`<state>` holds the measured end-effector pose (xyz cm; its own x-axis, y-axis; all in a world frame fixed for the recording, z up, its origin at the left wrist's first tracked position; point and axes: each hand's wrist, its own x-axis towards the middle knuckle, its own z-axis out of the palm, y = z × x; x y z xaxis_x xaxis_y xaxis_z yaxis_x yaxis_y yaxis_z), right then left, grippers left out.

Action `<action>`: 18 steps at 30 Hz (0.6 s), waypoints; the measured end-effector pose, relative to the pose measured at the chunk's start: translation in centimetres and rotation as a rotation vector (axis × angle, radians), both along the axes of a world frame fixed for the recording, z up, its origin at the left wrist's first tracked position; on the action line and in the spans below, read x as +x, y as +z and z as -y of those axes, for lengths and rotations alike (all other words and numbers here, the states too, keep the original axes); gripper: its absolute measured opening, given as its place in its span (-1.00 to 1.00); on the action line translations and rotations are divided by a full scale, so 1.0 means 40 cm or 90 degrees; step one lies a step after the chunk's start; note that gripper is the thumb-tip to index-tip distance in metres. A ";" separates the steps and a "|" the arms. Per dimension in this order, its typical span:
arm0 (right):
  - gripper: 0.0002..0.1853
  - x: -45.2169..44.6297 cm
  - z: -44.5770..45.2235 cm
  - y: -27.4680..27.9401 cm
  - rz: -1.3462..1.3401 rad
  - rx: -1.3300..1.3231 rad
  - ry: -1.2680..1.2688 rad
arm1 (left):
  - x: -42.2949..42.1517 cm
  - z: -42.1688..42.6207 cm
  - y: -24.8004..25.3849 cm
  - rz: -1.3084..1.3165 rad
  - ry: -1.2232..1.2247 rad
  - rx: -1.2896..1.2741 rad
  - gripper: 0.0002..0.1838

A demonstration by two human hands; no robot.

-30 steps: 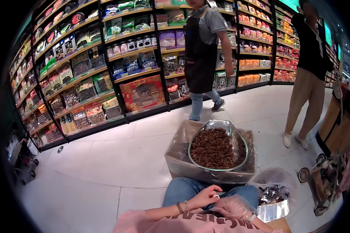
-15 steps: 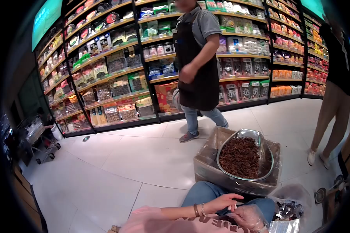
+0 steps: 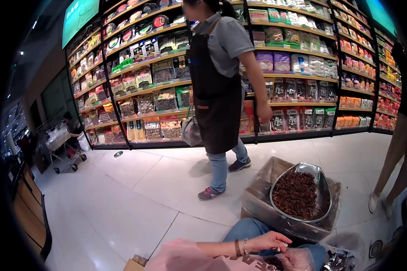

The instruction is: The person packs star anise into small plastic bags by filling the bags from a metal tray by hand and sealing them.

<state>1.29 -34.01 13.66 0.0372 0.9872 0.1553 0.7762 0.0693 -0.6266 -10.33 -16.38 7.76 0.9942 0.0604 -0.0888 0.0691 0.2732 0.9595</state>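
Observation:
My left hand (image 3: pixel 272 242), with a brown band and a beaded bracelet at the wrist, is held over my lap with its fingers bent into a pinch. A small white bit shows at its fingertips, too small to name. Close against it, my right hand (image 3: pixel 298 260) wears a clear plastic glove and looks curled; whatever it may hold is hidden. In front of my knees, a metal scale pan (image 3: pixel 324 195) heaped with dark reddish-brown dried pieces (image 3: pixel 296 194) rests on a cardboard box (image 3: pixel 257 198) lined with clear plastic.
A clear plastic bag (image 3: pixel 348 246) with dark and silvery packets lies at my right. A person in a dark apron (image 3: pixel 217 90) walks beyond the box, carrying a grey bag (image 3: pixel 191 131). Another person (image 3: pixel 395 153) stands at right. Stocked shelves (image 3: pixel 294 77) line the back; a cart (image 3: pixel 61 142) stands left.
The aproned person has come closer and moved left. The view has shifted, so the box appears lower and further right. My left index finger, stretched out before, is now more bent.

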 end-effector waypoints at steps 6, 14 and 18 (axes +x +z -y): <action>-0.68 0.005 0.001 -0.027 0.060 -0.008 0.006 | -0.024 -0.003 0.006 -0.054 0.052 0.037 -0.71; -0.64 0.007 -0.015 0.000 0.120 -0.070 0.045 | -0.022 0.019 0.029 -0.060 0.084 -0.046 -0.55; -0.62 -0.002 -0.013 0.008 0.060 -0.036 0.069 | -0.025 0.019 0.038 -0.082 0.106 -0.046 -0.50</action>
<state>1.21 -33.50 14.00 -0.0828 0.9918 0.0975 0.8214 0.1233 -0.5569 -11.32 -17.12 9.29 0.9513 0.2118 -0.2238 0.1375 0.3582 0.9235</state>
